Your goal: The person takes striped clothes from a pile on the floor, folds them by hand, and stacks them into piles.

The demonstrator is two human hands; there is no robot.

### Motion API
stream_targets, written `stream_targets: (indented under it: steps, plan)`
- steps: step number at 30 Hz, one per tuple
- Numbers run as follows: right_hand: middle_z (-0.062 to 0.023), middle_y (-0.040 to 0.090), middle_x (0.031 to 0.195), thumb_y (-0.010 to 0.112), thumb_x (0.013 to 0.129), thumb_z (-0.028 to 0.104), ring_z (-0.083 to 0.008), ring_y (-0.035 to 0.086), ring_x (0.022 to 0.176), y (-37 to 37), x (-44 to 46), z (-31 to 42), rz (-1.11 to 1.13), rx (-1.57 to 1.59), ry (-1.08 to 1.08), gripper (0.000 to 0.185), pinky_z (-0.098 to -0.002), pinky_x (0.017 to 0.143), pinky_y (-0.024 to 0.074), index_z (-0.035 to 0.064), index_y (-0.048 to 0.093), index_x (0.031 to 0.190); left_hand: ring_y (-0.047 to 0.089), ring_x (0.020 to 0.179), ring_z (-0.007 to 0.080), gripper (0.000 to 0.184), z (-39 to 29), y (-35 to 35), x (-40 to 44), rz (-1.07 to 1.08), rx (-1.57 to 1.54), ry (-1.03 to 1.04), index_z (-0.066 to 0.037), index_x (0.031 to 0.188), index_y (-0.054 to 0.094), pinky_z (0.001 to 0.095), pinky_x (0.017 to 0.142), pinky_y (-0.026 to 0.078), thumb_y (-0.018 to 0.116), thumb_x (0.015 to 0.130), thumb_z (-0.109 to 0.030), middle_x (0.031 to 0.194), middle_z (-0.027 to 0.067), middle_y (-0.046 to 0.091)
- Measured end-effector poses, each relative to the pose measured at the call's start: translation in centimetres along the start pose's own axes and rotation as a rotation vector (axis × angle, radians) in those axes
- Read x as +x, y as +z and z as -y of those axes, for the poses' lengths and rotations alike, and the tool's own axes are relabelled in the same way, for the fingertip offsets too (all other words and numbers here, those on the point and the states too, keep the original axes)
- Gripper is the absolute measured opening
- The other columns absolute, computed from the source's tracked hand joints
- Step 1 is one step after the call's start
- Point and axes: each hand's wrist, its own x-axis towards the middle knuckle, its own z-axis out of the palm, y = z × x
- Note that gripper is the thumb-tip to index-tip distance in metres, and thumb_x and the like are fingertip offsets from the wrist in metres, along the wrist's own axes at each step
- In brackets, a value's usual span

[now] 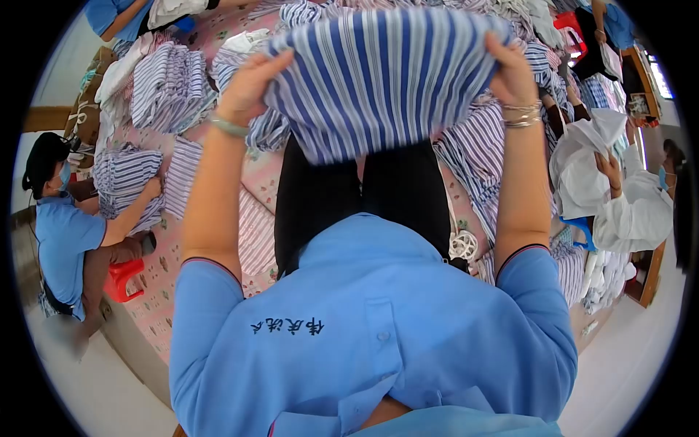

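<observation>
A blue-and-white striped cloth (378, 84) is stretched between my two hands above my lap, its lower edge blurred by motion. My left hand (251, 81), below which a pale bangle circles the wrist, is closed on the cloth's left edge. Closed on the right edge is my right hand (512, 71), with several thin bracelets at its wrist. Whether the cloth is a shirt or trousers I cannot tell. Beneath and behind it lie more striped garments, partly hidden.
Folded striped garments (171, 87) are stacked at left, and others (477, 149) lie at right on the pink flowered covering (156, 288). A co-worker (65, 233) handles a striped pile near a red stool (124, 280). Another person at right holds white cloth (586, 156).
</observation>
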Motion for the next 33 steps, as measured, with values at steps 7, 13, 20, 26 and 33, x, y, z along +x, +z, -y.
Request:
stream_targets:
  steps: [7,13,20,26,33]
  plan:
    - [-0.0151,0.049,0.127,0.063,0.084,0.028,-0.025,0.049,0.116,2.6,-10.1,0.7,-0.008,-0.234,-0.101,0.063,-0.0379,0.099,0.0383,-0.0048,0.036,0.131,0.054,0.108,0.0195,0.012,-3.5,4.2,-10.1,0.219,0.743,0.414,-0.001,0.074,0.066,0.0299,0.09,0.036,0.067,0.078,-0.013,0.106,0.0154,0.062]
    - [0.002,0.062,0.082,0.058,0.089,0.034,-0.0037,0.053,0.067,-0.5,-17.4,-12.3,-0.234,-0.532,0.703,0.035,-0.0193,0.059,0.0415,0.001,0.062,0.101,0.034,0.127,0.0383,0.022,13.5,2.2,-18.0,0.138,1.381,0.043,-0.002,0.074,0.066,0.0448,0.103,0.027,0.064,0.081,-0.023,0.123,0.015,0.052]
    - [-0.0119,0.062,0.097,0.062,0.085,0.032,-0.0159,0.06,0.086,-3.0,-11.3,-13.9,-0.421,-0.884,-0.036,0.044,-0.0253,0.074,0.0473,-0.0029,0.055,0.111,0.052,0.091,0.0326,0.031,11.6,1.8,-15.7,-0.135,1.132,0.038,0.002,0.064,0.055,0.039,0.082,0.039,0.06,0.084,-0.022,0.088,0.0154,0.06]
    - [-0.0187,0.047,0.129,0.063,0.078,0.048,-0.0316,0.044,0.119,4.9,1.0,-13.9,0.249,-1.645,-0.204,0.07,-0.0385,0.101,0.0331,0.0018,0.044,0.128,0.05,0.068,0.0241,0.016,11.3,3.0,-12.7,-0.393,1.133,0.287,0.001,0.074,0.054,0.0329,0.063,0.04,0.063,0.081,-0.01,0.07,0.011,0.051]
    - [-0.0207,0.045,0.131,0.063,0.067,0.063,-0.032,0.044,0.121,4.0,8.7,-15.7,0.649,-1.508,0.606,0.09,-0.0373,0.1,0.0346,-0.003,0.047,0.126,0.053,0.077,0.0237,0.011,12.0,5.4,-12.7,-0.236,1.222,0.207,0.001,0.083,0.057,0.0314,0.072,0.042,0.063,0.08,-0.008,0.081,0.0109,0.056]
